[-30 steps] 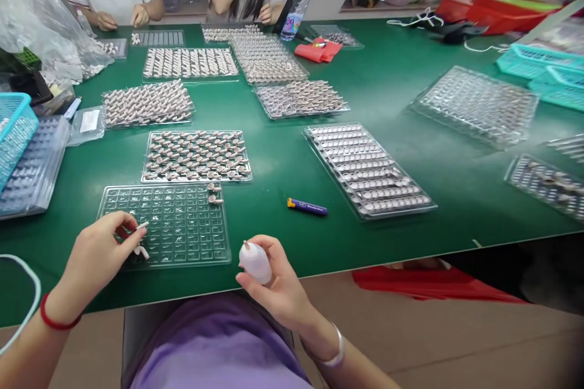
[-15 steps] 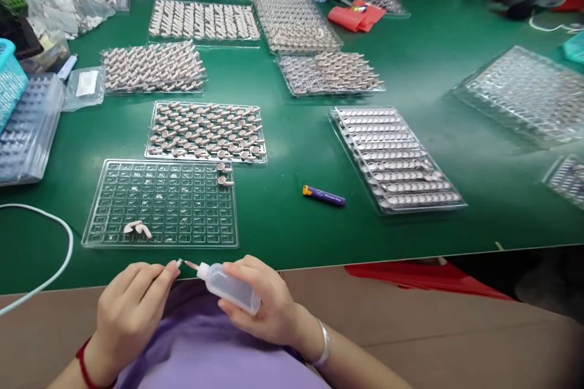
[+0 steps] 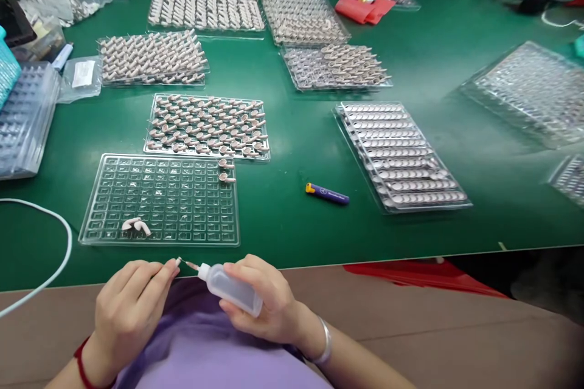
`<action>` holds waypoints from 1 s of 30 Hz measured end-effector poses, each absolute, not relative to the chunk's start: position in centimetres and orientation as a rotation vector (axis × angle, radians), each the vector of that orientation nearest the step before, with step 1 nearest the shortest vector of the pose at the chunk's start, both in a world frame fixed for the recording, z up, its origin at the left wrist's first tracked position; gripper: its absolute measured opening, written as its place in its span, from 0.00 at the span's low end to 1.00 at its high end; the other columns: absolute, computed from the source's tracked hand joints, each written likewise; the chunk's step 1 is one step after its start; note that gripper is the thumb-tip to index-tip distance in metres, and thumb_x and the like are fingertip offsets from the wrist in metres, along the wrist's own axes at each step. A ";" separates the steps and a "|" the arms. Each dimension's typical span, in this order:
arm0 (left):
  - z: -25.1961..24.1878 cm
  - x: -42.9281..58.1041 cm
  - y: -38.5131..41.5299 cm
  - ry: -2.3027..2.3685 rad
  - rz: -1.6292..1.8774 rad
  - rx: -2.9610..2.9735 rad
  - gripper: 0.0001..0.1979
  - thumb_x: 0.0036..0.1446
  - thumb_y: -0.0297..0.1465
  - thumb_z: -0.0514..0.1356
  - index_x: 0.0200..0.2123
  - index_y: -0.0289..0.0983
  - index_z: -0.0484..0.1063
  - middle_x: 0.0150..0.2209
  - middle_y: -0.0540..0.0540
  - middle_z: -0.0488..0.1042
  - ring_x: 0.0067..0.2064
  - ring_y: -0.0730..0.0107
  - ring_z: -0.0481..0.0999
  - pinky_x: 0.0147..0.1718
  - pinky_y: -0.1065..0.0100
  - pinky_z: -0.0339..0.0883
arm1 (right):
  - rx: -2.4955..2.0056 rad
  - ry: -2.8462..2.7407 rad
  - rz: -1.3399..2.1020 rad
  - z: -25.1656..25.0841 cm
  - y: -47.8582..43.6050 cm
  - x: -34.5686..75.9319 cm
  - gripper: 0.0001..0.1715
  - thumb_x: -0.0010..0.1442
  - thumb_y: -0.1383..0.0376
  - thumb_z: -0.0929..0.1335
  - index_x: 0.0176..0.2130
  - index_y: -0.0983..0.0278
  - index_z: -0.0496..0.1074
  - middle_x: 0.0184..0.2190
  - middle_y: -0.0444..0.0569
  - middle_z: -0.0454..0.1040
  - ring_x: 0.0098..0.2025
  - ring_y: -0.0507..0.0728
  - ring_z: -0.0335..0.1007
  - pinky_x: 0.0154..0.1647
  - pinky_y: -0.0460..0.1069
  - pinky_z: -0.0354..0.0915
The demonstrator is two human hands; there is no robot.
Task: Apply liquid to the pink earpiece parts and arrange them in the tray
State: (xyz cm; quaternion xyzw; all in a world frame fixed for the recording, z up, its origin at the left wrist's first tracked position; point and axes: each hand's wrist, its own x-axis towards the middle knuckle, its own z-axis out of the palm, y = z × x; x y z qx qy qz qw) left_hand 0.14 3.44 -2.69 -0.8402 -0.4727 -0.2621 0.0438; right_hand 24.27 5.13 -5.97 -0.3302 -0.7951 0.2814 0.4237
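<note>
Just below the near edge of the green surface (image 3: 292, 219), over the person's lap, the two hands meet. The right hand (image 3: 264, 307) has its grip closed around a small translucent squeeze bottle (image 3: 230, 287), which lies almost flat with its thin nozzle pointing to the left. The left hand (image 3: 130, 310) pinches a very small pale part (image 3: 178, 262) between thumb and fingertips, so its grip is closed too, only on a much smaller thing. The tip of the nozzle is just beside this part; I cannot tell if they touch. A red cord is around the left wrist and a silver bangle around the right wrist.

On the surface, directly ahead of the hands, lies a clear plastic tray (image 3: 159, 200) with many square cells. It is nearly empty: two pale pieces (image 3: 135, 226) lie in its near left corner and two more (image 3: 226, 171) at its far right corner. Behind it, touching or almost touching, is a full tray (image 3: 207, 126) of the same pieces, and more filled trays stand farther away. To the right of the near tray lies a purple pen-like item (image 3: 327, 193) with a yellow end, and beyond it a tray of round metal discs (image 3: 401, 155). A white cable (image 3: 59, 222) curves at the left edge.
</note>
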 end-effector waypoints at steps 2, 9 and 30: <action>-2.7 0.2 3.5 -1.446 -0.815 -2.569 0.17 0.52 0.18 0.65 0.45 0.35 0.73 0.31 0.47 0.77 0.30 0.69 0.74 0.33 0.66 0.69 | -0.825 -1.997 0.702 -6.0 5.1 24.3 0.35 0.55 0.68 0.69 0.60 0.59 0.58 0.35 0.50 0.75 0.30 0.58 0.69 0.28 0.52 0.70; -2.5 0.1 3.5 -1.443 -0.836 -2.576 0.17 0.51 0.17 0.66 0.44 0.34 0.73 0.31 0.46 0.77 0.30 0.68 0.73 0.33 0.66 0.69 | -0.825 -2.017 0.671 -6.0 5.2 24.2 0.35 0.56 0.67 0.69 0.61 0.59 0.57 0.35 0.50 0.76 0.30 0.57 0.70 0.28 0.51 0.71; -3.5 2.9 0.1 -3.791 -1.795 -1.732 0.20 0.47 0.49 0.67 0.31 0.37 0.81 0.31 0.42 0.81 0.27 0.64 0.76 0.25 0.67 0.71 | -0.838 -1.870 0.788 -6.1 3.7 21.6 0.23 0.59 0.74 0.66 0.52 0.60 0.65 0.36 0.51 0.70 0.35 0.57 0.69 0.33 0.50 0.71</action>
